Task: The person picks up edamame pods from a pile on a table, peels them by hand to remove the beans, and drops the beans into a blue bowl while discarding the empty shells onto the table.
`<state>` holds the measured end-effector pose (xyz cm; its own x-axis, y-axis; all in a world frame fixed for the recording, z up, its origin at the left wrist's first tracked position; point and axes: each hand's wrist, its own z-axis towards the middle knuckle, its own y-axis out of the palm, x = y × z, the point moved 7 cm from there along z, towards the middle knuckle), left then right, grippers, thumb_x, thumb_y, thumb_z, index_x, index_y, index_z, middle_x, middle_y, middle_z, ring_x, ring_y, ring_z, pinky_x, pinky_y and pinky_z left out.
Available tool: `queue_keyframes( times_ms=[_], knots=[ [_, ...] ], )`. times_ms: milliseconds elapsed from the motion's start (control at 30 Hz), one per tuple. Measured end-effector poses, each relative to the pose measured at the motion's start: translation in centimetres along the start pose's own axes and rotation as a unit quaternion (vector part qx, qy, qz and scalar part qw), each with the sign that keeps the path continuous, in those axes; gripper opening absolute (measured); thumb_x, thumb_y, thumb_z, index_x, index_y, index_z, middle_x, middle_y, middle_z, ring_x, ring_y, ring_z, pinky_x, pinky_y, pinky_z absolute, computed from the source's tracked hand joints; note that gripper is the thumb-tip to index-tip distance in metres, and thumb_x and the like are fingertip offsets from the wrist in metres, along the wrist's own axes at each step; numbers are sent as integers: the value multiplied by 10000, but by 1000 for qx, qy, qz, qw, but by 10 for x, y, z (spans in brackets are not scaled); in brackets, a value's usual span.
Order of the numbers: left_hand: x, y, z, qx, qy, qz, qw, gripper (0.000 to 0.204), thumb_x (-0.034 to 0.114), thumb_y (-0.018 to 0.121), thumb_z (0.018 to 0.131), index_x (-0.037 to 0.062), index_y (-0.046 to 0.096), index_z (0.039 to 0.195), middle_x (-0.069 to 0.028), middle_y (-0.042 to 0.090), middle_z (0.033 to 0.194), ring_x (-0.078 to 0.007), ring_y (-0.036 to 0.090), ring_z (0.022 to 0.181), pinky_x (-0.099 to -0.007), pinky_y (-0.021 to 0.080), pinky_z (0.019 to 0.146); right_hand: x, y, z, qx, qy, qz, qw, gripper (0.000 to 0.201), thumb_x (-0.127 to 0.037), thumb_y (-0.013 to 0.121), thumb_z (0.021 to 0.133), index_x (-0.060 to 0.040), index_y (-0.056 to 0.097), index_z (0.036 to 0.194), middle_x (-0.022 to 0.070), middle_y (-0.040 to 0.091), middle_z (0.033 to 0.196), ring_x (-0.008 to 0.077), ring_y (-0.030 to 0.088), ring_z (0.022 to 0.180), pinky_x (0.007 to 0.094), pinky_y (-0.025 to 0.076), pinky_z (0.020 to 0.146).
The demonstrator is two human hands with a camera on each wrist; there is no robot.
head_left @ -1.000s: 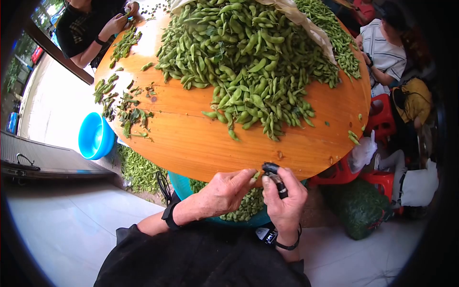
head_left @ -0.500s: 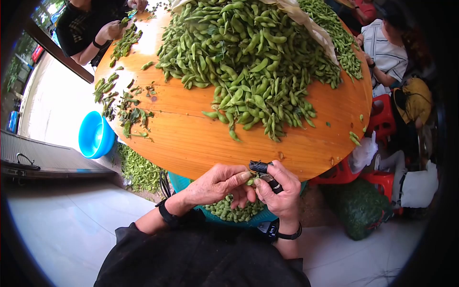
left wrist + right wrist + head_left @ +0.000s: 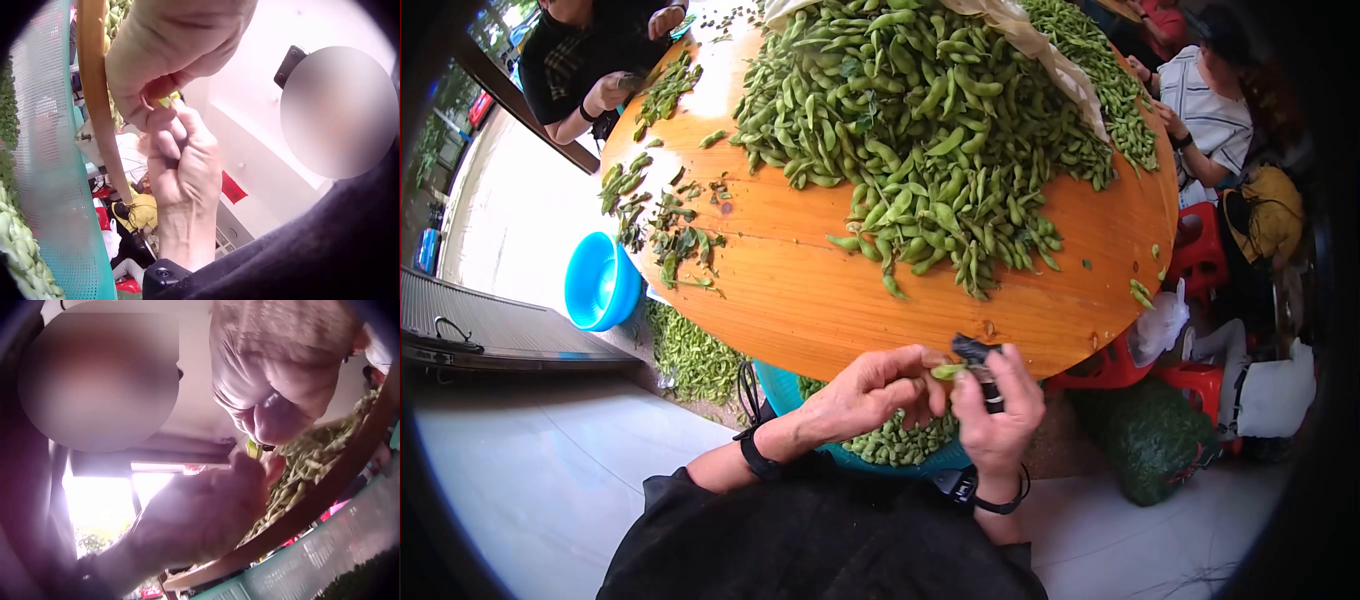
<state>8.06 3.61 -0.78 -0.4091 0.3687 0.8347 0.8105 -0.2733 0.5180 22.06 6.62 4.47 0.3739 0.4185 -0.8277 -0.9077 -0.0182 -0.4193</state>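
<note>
A green soybean pod [image 3: 947,371] lies between my two hands, just off the table's near edge. My left hand [image 3: 870,395] pinches its left end between thumb and fingertips. The right hand [image 3: 1002,410], with black wrapping [image 3: 975,348] round its fingers, pinches the pod's other end by the thumb. In the right wrist view only a short piece of the pod [image 3: 253,449] shows between the hands. Under the hands stands a turquoise mesh basket [image 3: 94,250] holding many pale green beans [image 3: 900,442]. A large mound of pods [image 3: 920,130] covers the table's middle.
The round wooden table [image 3: 800,300] curves close in front of me. Leaves and pods [image 3: 675,240] lie at its left. A blue basin [image 3: 600,283] stands left, above pods on the floor [image 3: 695,350]. Red stools [image 3: 1200,245] and a dark green sack [image 3: 1150,450] are right; other people sit around.
My hands came together round a pod half a second ago and have now drawn slightly apart, with the pod showing between them. Across the table, another person's hands have moved apart.
</note>
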Motion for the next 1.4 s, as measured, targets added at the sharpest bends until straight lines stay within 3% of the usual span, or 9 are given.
queue_keyframes(
  times_ms=[67,200,333,467,567,633,867,1133,1400],
  knots=[
    [15,10,-9,-45,-54,193,979,292,116,486,1017,14,546,1283,-61,695,840,-137,623,757,-278,499,735,22,-27,-3,-14,168,67,983,173,3,714,758,52,652,912,129,607,799,239,604,632,311,473,562],
    [42,-3,-9,10,49,431,901,274,64,555,946,51,615,1212,-87,686,836,-230,651,771,-331,513,729,35,-101,-16,-272,140,-68,949,115,49,675,745,56,659,859,103,567,656,156,547,537,292,414,497],
    [79,-28,-2,241,244,670,659,308,5,600,805,68,643,1104,-99,588,899,-297,623,863,-386,532,678,47,-141,-18,-120,233,-190,946,89,58,640,780,68,644,868,138,576,669,202,547,530,311,423,509],
    [72,-38,13,257,205,717,615,288,8,603,789,92,643,1061,-97,514,930,-278,587,916,-400,528,668,39,-114,-7,-74,166,-155,971,122,61,618,809,60,638,929,141,613,749,229,568,596,312,459,578],
    [81,-28,7,264,270,662,648,310,-60,655,730,48,651,1021,-112,588,921,-289,628,868,-356,530,692,35,-64,1,-80,128,-66,986,152,52,609,837,68,647,984,111,622,761,162,583,602,288,469,570],
    [70,-33,9,206,183,479,833,218,-32,723,779,31,625,964,-82,642,908,-182,661,799,-307,532,664,34,-29,-1,-85,171,55,980,198,32,607,871,67,646,1063,67,606,760,107,564,594,256,459,547],
    [24,-17,7,124,76,132,980,101,-46,647,893,-7,571,946,-10,634,860,-45,621,874,-252,556,718,31,32,-10,-136,280,362,879,276,1,561,961,111,576,1214,20,522,860,47,473,584,215,389,481],
    [28,-15,4,142,127,300,935,67,-60,627,909,-27,581,946,-63,677,904,-138,698,867,-292,600,791,30,29,-12,-132,274,358,883,271,1,570,961,131,566,1199,26,502,889,54,472,590,220,388,483],
    [9,-14,6,94,40,25,994,185,-2,701,886,43,521,882,-2,619,761,-82,622,657,-215,488,565,37,31,-21,-131,304,442,834,171,26,563,954,98,615,1101,9,501,879,42,450,566,209,345,471]
  ],
)
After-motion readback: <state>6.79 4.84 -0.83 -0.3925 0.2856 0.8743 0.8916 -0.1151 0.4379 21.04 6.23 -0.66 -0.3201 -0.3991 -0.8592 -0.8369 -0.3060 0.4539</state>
